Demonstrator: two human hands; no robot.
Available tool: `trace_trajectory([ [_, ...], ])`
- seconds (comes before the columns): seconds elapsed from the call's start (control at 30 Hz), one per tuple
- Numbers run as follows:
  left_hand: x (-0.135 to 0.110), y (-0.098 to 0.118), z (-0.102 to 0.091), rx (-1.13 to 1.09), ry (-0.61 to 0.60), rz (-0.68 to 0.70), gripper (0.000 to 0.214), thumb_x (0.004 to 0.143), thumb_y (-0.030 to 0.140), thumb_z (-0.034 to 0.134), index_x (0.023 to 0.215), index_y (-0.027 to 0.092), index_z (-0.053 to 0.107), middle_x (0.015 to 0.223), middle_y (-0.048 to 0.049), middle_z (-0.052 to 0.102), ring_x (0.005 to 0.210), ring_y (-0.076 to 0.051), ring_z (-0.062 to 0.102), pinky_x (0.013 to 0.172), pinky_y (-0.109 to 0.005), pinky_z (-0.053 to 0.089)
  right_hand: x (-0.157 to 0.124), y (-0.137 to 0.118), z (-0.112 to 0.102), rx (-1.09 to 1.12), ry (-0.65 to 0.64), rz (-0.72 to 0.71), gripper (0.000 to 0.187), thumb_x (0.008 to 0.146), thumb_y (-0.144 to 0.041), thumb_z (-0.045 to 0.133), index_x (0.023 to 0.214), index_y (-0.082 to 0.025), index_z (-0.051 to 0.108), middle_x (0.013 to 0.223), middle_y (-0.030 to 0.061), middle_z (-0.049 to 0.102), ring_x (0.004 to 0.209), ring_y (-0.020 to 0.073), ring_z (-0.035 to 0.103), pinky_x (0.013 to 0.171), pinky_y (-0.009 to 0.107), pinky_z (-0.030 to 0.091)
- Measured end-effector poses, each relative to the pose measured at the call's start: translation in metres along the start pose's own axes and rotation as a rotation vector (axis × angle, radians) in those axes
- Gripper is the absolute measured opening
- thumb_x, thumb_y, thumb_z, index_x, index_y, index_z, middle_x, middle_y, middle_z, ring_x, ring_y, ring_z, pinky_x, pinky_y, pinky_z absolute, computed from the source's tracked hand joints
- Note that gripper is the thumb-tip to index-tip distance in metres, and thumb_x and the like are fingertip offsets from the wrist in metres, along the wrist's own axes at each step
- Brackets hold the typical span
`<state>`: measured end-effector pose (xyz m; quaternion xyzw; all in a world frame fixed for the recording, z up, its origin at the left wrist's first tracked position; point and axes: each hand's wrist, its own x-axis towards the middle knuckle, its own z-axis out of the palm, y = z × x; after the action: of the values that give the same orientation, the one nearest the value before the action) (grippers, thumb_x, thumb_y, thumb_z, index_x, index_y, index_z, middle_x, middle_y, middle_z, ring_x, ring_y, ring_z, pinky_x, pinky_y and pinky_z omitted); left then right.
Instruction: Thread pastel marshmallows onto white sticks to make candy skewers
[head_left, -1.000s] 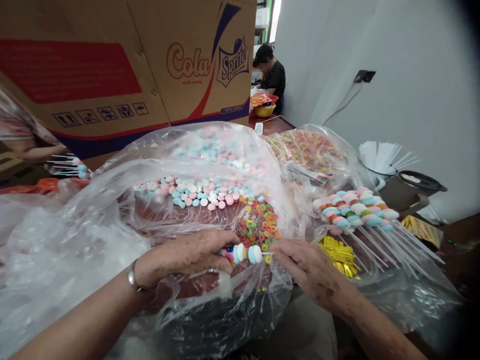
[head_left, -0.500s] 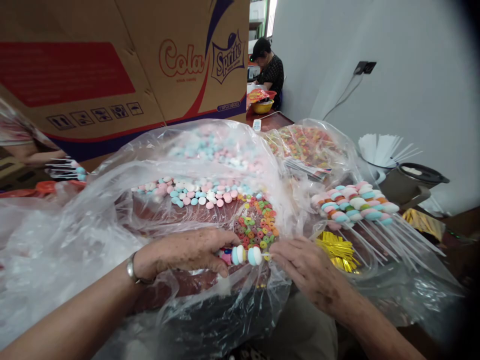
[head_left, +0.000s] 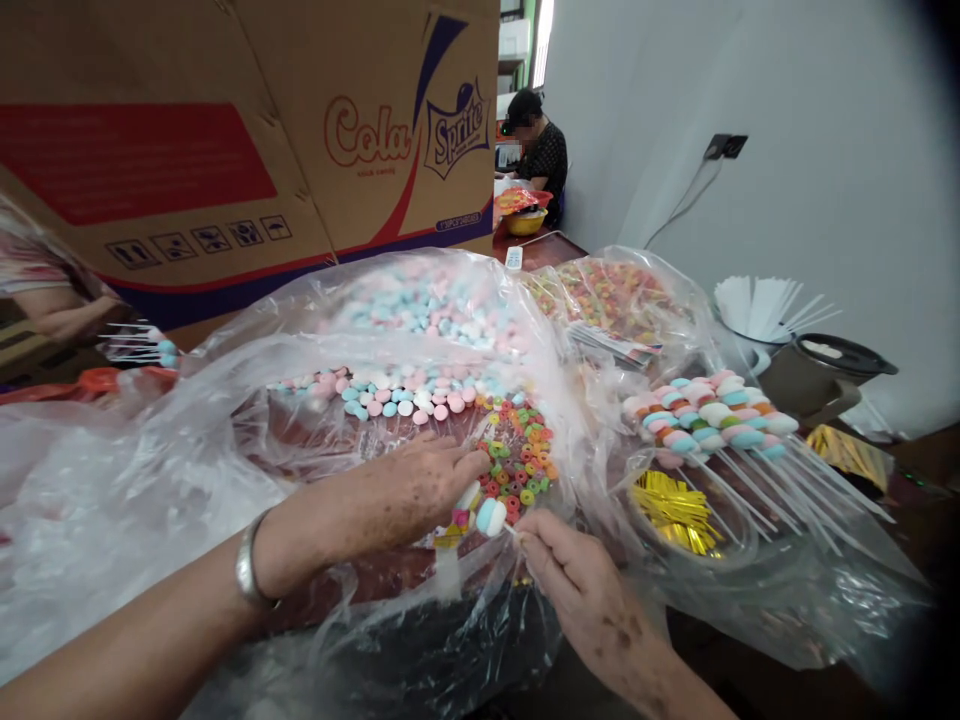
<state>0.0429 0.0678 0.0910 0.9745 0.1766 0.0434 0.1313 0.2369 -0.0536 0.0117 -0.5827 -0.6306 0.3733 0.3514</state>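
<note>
Pinched in my right hand [head_left: 592,590] is the white stick of a candy skewer [head_left: 491,517], threaded with pale blue, white and yellowish sweets. The skewer tilts up to the left, its far end beside my left hand. My left hand [head_left: 409,490] stretches palm down over the colourful gummy rings [head_left: 529,445], fingertips at the pile's left edge; its thumb is hidden. A purple-pink and yellow wrapper piece [head_left: 454,528] shows under that hand. Pink, blue and white round candies [head_left: 420,400] spill from a clear plastic bag [head_left: 300,310] behind.
Finished-looking candy skewers [head_left: 712,415] lie stacked at the right, above gold twist ties [head_left: 679,510]. Behind them stand a dark jug [head_left: 817,375] and white sticks [head_left: 757,305]. A large cardboard box [head_left: 247,130] blocks the back left. Another person [head_left: 544,150] sits far back.
My left hand has left the skewer and moved up to the gummy rings. My right hand has shifted slightly down and left, tilting the skewer.
</note>
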Motion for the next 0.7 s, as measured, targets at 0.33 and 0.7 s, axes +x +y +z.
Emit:
trace_trajectory([
  [0.33,-0.046,0.054,-0.014,-0.272,0.781,-0.302,0.015,0.089,0.019,0.061,0.098,0.028,0.068,0.084,0.0016,0.07,0.078,-0.018,0.064,0.071,-0.026,0.048,0.008,0.019,0.027,0.327,0.032,0.033,0.034,0.097,-0.046,0.038,0.08,-0.021,0.051,0.061,-0.0051,0.039,0.058,0.0118,0.038,0.055,0.024,0.03],
  [0.7,-0.015,0.023,0.034,-1.591,1.383,-0.599,0.042,0.055,0.037,0.092,0.084,0.016,0.07,0.086,-0.0044,0.074,0.083,-0.02,0.068,0.076,-0.03,0.056,0.006,0.014,0.041,0.395,-0.06,-0.003,0.032,0.099,-0.042,0.039,0.076,-0.021,0.047,0.058,-0.0063,0.038,0.053,0.0098,0.036,0.05,0.022,0.028],
])
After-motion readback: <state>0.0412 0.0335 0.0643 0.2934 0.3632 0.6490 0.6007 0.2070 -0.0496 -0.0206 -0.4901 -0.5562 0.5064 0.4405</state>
